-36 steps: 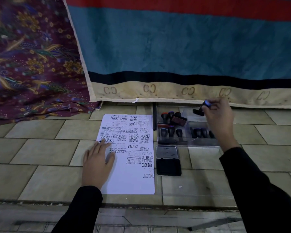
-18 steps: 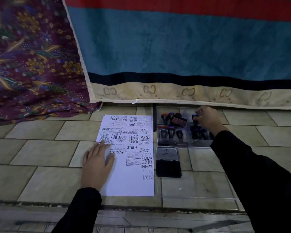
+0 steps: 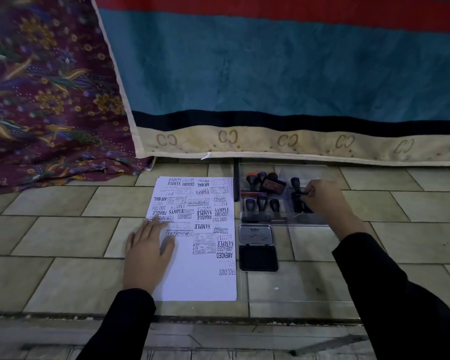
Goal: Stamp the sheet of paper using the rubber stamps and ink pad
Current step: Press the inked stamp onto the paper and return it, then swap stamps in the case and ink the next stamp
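Tiled floor (image 3: 63, 229), striped cloth (image 3: 270, 74), left hand (image 3: 147, 252) flat on sheet (image 3: 200, 276), right hand (image 3: 325, 201) among stamps (image 3: 261, 201), grip unclear

I am reading black stamped words on the white sheet of paper (image 3: 205, 281). Just beyond the fingertips (image 3: 155, 219) of the left hand (image 3: 147, 255), FRAGILE, FAX OUT and AIR MAIL are showing. To their right, SAMPLE, EXPRESS and AMENDED are repeating, many upside down.

Nearer than the right hand (image 3: 325, 201), the silver lid (image 3: 256, 236) of the black ink pad (image 3: 258, 258) is showing Artline. Beyond both hands, the beige cloth border (image 3: 270, 141) is repeating CC.
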Demonstrator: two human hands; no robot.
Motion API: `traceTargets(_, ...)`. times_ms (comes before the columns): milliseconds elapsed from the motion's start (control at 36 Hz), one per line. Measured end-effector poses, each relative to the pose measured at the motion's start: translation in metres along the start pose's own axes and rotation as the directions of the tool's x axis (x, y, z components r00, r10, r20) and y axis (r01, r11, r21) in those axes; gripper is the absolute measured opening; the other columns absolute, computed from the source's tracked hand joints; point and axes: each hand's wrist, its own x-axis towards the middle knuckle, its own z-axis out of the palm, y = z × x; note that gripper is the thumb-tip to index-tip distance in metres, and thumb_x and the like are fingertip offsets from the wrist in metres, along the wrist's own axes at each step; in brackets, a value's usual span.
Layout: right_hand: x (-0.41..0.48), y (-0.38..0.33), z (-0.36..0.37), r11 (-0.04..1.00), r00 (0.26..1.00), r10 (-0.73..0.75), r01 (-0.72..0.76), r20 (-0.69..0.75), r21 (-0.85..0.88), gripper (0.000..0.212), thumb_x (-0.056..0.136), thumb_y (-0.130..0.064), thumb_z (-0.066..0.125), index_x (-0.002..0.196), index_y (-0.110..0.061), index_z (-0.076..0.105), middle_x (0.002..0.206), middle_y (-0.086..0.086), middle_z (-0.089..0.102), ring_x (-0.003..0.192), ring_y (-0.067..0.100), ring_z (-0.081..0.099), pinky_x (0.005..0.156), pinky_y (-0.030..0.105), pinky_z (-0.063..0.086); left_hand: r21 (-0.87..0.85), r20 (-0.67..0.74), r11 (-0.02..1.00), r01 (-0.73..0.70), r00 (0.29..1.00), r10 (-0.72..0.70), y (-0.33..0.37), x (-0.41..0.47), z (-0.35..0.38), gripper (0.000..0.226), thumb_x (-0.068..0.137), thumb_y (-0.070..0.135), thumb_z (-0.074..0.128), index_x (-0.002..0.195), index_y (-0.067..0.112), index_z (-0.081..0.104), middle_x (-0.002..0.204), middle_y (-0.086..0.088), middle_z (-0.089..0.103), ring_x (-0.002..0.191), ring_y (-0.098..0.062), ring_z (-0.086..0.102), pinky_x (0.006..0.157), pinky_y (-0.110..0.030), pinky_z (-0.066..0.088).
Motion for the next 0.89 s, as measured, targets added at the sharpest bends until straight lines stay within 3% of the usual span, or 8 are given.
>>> traceTargets(167,-0.006,-0.009,-0.001,0.999,0.996,-0.002,0.006,0.084,-0.050,0.013,0.080,-0.017,0.068,0.087,-0.006,0.068,0.094,0.016,0.068,0.088,0.029,0.061,0.065,0.023,0.036,-0.048,0.007,0.999,0.011,1.000,-0.011,0.000,0.001,-0.004,0.035,0.092,0.027,0.059,0.127,0.024,0.056,0.146,0.003,0.046,0.139,-0.017,0.034,0.116,-0.041,0.017)
traceTargets(250,-0.008,-0.011,-0.004,1.000,0.999,-0.003,0.002,0.047,0.020,0.007,0.077,-0.008,0.070,0.081,-0.004,0.067,0.090,0.018,0.068,0.086,0.031,0.062,0.065,0.027,0.042,-0.094,0.022,0.995,0.029,0.999,-0.027,-0.003,0.001,-0.006,0.035,0.092,0.030,0.059,0.127,0.027,0.056,0.146,0.007,0.045,0.139,-0.014,0.033,0.116,-0.040,0.015)
traceTargets(361,-0.009,-0.006,-0.004,0.996,1.000,-0.008,0.006,0.023,0.093,0.014,0.077,-0.006,0.072,0.078,-0.009,0.058,0.089,0.019,0.067,0.080,0.028,0.059,0.067,0.030,0.045,-0.186,0.035,0.980,0.066,0.998,-0.061,-0.005,0.003,-0.008,0.036,0.091,0.028,0.061,0.127,0.024,0.057,0.144,0.008,0.046,0.137,-0.013,0.035,0.116,-0.042,0.016)
traceTargets(528,-0.015,0.005,-0.006,0.975,0.984,-0.036,0.072,-0.176,0.208,0.021,0.078,-0.011,0.073,0.096,-0.006,0.064,0.096,0.016,0.065,0.081,0.027,0.059,0.068,0.025,0.040,-0.442,0.109,0.880,0.172,0.985,-0.137,-0.008,0.013,-0.011,0.026,0.089,0.020,0.066,0.114,0.025,0.065,0.140,0.006,0.051,0.132,-0.012,0.043,0.116,-0.047,0.022)
traceTargets(667,-0.027,0.007,-0.010,0.951,0.945,-0.081,0.168,-0.316,0.260,0.022,0.080,-0.011,0.071,0.101,-0.005,0.066,0.104,0.015,0.062,0.072,0.018,0.057,0.069,0.019,0.040,-0.474,0.142,0.864,0.172,0.983,-0.118,-0.013,0.015,-0.014,0.027,0.083,0.034,0.066,0.110,0.029,0.066,0.134,0.013,0.051,0.126,-0.015,0.050,0.113,-0.047,0.031)
traceTargets(722,-0.029,0.008,-0.009,0.946,0.946,-0.054,0.151,-0.319,0.288,0.019,0.081,-0.012,0.071,0.098,-0.006,0.067,0.102,0.014,0.063,0.072,0.016,0.056,0.067,0.018,0.039,-0.421,0.129,0.896,0.143,0.987,-0.097,-0.014,0.016,-0.014,0.034,0.079,0.040,0.061,0.111,0.027,0.066,0.135,0.010,0.053,0.128,-0.010,0.046,0.113,-0.045,0.030)
traceTargets(806,-0.029,0.010,-0.007,0.914,0.953,0.063,0.065,-0.298,0.400,0.016,0.081,-0.015,0.071,0.095,-0.007,0.067,0.094,0.009,0.068,0.073,0.016,0.060,0.060,0.012,0.043,-0.379,0.116,0.918,0.112,0.991,-0.072,-0.018,0.017,-0.011,0.024,0.087,0.027,0.067,0.111,0.027,0.066,0.138,0.007,0.053,0.127,-0.005,0.043,0.114,-0.042,0.029)
traceTargets(889,-0.030,0.015,-0.005,0.825,0.938,0.220,-0.032,-0.268,0.564,0.017,0.083,-0.021,0.069,0.093,-0.008,0.065,0.089,0.008,0.070,0.079,0.024,0.067,0.071,0.030,0.053,-0.371,0.116,0.923,0.100,0.991,-0.060,-0.021,0.017,-0.009,0.023,0.089,0.022,0.066,0.111,0.028,0.066,0.136,0.011,0.052,0.129,-0.009,0.044,0.114,-0.042,0.028)
